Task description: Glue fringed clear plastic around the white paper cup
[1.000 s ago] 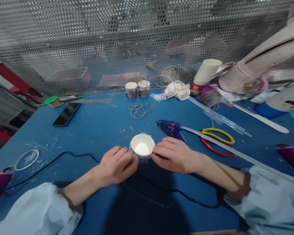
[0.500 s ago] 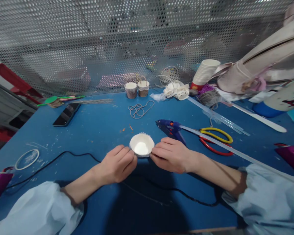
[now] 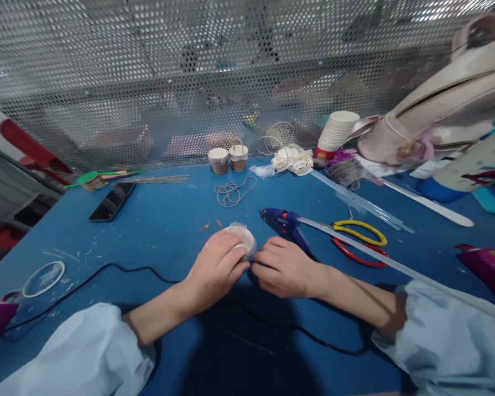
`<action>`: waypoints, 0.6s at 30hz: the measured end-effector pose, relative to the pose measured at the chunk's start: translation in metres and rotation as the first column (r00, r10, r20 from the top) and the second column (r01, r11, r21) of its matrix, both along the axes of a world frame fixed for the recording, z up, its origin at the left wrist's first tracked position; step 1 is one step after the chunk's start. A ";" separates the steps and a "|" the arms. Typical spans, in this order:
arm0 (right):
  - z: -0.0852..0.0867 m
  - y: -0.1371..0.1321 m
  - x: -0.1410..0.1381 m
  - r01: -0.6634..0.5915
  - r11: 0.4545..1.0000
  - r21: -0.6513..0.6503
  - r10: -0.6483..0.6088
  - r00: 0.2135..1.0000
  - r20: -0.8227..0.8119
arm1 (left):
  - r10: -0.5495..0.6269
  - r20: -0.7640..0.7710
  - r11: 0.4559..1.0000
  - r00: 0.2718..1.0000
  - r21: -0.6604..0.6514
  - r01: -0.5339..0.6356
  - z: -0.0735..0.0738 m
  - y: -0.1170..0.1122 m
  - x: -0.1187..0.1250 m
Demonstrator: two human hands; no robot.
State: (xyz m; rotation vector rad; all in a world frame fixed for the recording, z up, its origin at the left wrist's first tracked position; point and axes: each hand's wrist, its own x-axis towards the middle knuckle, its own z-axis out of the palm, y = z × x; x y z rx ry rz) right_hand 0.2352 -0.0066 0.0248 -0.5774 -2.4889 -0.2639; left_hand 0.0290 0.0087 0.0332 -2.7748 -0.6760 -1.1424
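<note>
A small white paper cup, cut low, sits at mid-table with its opening partly covered. My left hand is closed around its left and near side, fingers over the rim. At the cup's lower right edge, my right hand is closed in a pinch; its fingertips are partly hidden. Thin clear film appears to cling to the outside of the cup. Just beyond my right hand lies a blue glue gun with a long glue stick running out of its back.
Pliers with yellow and red handles lie right of the glue gun. Behind are two small cups, looped cord, crumpled white material and stacked paper cups. A phone lies left; a black cable crosses the table.
My left hand has moved from the cup's left edge up over its rim, covering part of the opening. The cup has turned or tilted slightly. My right hand stays at its right side.
</note>
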 end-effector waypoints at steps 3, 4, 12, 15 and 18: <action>0.006 -0.004 -0.006 0.091 0.980 -0.176 -0.136 0.955 -0.265 | 0.010 -0.046 0.998 0.999 0.063 -0.007 -0.010 0.001 0.000; 0.009 -0.004 -0.010 0.126 0.954 -0.271 -0.216 0.917 -0.334 | 0.002 -0.069 0.996 0.998 0.089 0.004 -0.013 0.000 0.000; 0.015 0.000 -0.025 0.103 0.523 -0.846 -0.593 0.757 -0.275 | 0.068 0.022 0.966 0.997 0.248 -0.071 -0.023 -0.002 -0.001; 0.009 0.003 -0.023 0.041 0.521 -0.853 -0.594 0.735 -0.327 | 0.047 0.034 0.965 0.998 0.255 -0.054 -0.025 0.000 -0.003; 0.006 0.004 -0.022 0.018 0.559 -0.829 -0.583 0.719 -0.378 | 0.021 0.021 0.972 1.000 0.235 -0.026 -0.025 0.000 -0.005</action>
